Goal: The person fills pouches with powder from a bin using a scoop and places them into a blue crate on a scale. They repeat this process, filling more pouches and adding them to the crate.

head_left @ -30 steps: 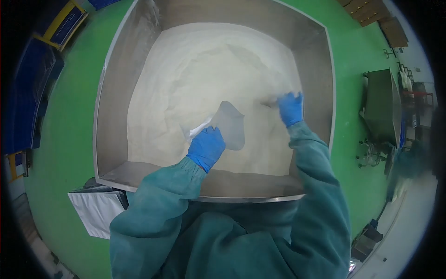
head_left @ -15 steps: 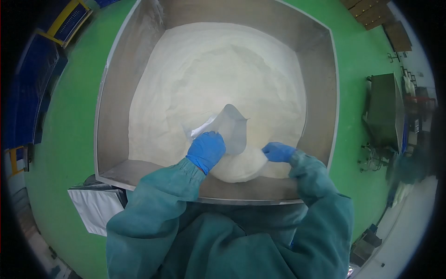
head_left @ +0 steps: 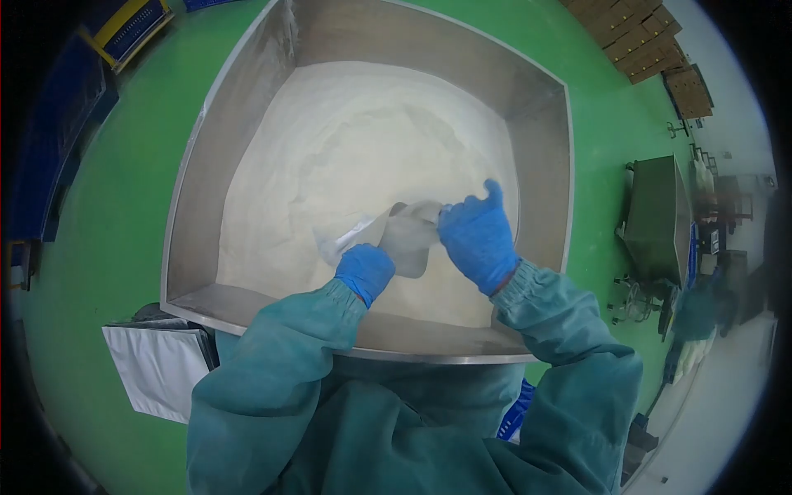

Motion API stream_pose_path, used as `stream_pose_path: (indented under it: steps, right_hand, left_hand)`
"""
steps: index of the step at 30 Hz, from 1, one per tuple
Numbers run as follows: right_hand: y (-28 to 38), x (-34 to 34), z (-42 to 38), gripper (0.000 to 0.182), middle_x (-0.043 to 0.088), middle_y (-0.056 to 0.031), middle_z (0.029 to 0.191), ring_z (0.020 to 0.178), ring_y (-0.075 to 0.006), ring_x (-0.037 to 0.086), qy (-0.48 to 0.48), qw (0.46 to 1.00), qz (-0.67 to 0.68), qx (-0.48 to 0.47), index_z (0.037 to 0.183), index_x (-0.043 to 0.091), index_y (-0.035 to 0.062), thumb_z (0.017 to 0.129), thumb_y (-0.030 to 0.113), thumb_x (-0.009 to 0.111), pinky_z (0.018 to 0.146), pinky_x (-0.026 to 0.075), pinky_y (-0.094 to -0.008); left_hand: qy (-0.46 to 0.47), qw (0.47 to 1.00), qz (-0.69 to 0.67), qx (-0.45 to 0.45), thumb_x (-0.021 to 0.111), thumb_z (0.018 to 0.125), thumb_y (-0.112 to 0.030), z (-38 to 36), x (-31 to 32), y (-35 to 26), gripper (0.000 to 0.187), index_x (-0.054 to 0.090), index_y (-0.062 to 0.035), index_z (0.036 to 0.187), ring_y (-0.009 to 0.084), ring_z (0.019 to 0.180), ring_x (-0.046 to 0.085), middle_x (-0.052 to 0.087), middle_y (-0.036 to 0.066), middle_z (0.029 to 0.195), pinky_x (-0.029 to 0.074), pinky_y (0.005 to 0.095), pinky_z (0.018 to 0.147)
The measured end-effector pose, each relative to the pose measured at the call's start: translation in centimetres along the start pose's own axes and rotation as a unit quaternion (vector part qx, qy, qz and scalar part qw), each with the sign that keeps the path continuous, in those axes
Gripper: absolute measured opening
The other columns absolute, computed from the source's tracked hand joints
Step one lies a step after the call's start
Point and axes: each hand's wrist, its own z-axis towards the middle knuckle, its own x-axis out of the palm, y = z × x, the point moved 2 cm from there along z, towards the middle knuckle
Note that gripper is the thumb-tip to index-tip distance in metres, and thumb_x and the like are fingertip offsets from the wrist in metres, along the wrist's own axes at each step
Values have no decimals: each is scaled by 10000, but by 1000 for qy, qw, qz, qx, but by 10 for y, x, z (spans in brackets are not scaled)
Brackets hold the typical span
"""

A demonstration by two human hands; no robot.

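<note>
Green floor (head_left: 136, 214) spreads all around a deep steel bin (head_left: 540, 157); to the bin's right stands a metal cart (head_left: 657, 210), and beyond its far right corner are stacked brown boxes (head_left: 631, 37). Just outside the bin's near left corner hangs a sheaf of pale bags (head_left: 157, 371).

White powder (head_left: 330, 157) covers the bin's floor. From where I stand, I see a person in green sleeves leaning over the bin's near wall. Their gloved left hand (head_left: 365, 271) is curled closed on the side of a grey-silver pouch (head_left: 411, 267), held above the powder, inside the bin near its middle. Their right hand (head_left: 481, 239), one finger raised, seems to pinch the end of a pale scoop (head_left: 421, 221), blurred against the pouch's opening; the exact fingertip contact I cannot tell.

If the scoop tips off-centre, powder could miss the opening and fall back into the bin. A loose left grip could let the pouch sag or fold shut as weight gathers.
</note>
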Motion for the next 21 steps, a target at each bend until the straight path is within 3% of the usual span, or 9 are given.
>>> stream_pose_path:
  steps: [3, 6, 10, 12, 13, 14, 16, 20, 21]
  right_hand:
    - [-24, -18, -4, 303, 501, -25, 726, 822, -179, 532, -103, 993, 1, 53, 1034, 605, 90, 743, 101, 521, 986, 278, -548]
    - [-55, 5, -6, 398, 500, -16, 756, 850, -179, 526, -131, 985, -33, 106, 1153, 554, 86, 757, 90, 511, 998, 257, -556]
    - [-60, 170, -17, 284, 562, -21, 797, 896, -220, 536, 2, 987, -97, 130, 1066, 595, 89, 797, 104, 505, 982, 266, -584]
    - [-22, 251, -35, 207, 616, -51, 869, 936, -254, 548, 223, 967, 73, 99, 963, 643, 93, 812, 131, 507, 982, 272, -592]
    - [20, 324, -64, 199, 642, -80, 951, 976, -277, 558, 226, 969, 59, 83, 904, 680, 110, 821, 163, 507, 991, 262, -600]
    - [55, 318, -69, 219, 640, -94, 1040, 1053, -280, 550, 355, 918, 159, 75, 921, 689, 131, 819, 198, 507, 994, 259, -596]
    - [101, 315, -77, 233, 644, -92, 1064, 1063, -263, 565, 414, 869, 240, 123, 921, 698, 162, 810, 227, 504, 984, 269, -585]
    - [80, 315, -89, 249, 660, -92, 1016, 1038, -254, 588, 439, 810, 364, 133, 929, 697, 169, 797, 241, 498, 954, 294, -571]
    - [71, 301, -93, 257, 667, -100, 981, 993, -265, 605, 439, 794, 394, 145, 938, 696, 155, 791, 255, 511, 929, 339, -527]
  left_hand:
    - [-4, 1000, 0, -7, 598, 721, -81, 1, -1, 4, 74, 669, -64, 725, 239, 674, 639, 617, 77, 684, 491, 373, 489]
    - [-10, 1000, -10, -16, 586, 728, -72, 0, 0, 7, 67, 629, -26, 751, 241, 648, 635, 604, 103, 671, 499, 366, 494]
    - [19, 1000, -2, -10, 568, 746, -63, 1, -11, 9, 87, 593, 5, 795, 249, 610, 630, 598, 124, 660, 507, 360, 492]
    - [9, 1000, -3, -4, 563, 755, -59, 0, -5, 10, 81, 591, 6, 794, 247, 601, 629, 596, 122, 656, 504, 355, 482]
    - [-7, 1000, -2, 1, 557, 764, -56, 1, -3, 12, 77, 590, 7, 792, 244, 593, 628, 593, 121, 653, 501, 351, 473]
    - [-3, 1000, -1, 1, 557, 764, -56, -1, -1, 11, 77, 590, 7, 792, 244, 593, 628, 593, 121, 653, 501, 351, 473]
    - [-46, 999, 20, -2, 547, 787, -49, -2, -2, 12, 79, 589, 17, 800, 235, 584, 626, 589, 116, 647, 495, 350, 462]
    - [-26, 999, 28, 9, 545, 801, -47, -4, -4, 14, 85, 593, 23, 809, 230, 582, 625, 586, 112, 643, 490, 346, 456]
    - [-24, 999, 24, 7, 544, 804, -48, -4, -3, 14, 87, 595, 22, 810, 231, 580, 624, 586, 112, 642, 490, 347, 455]
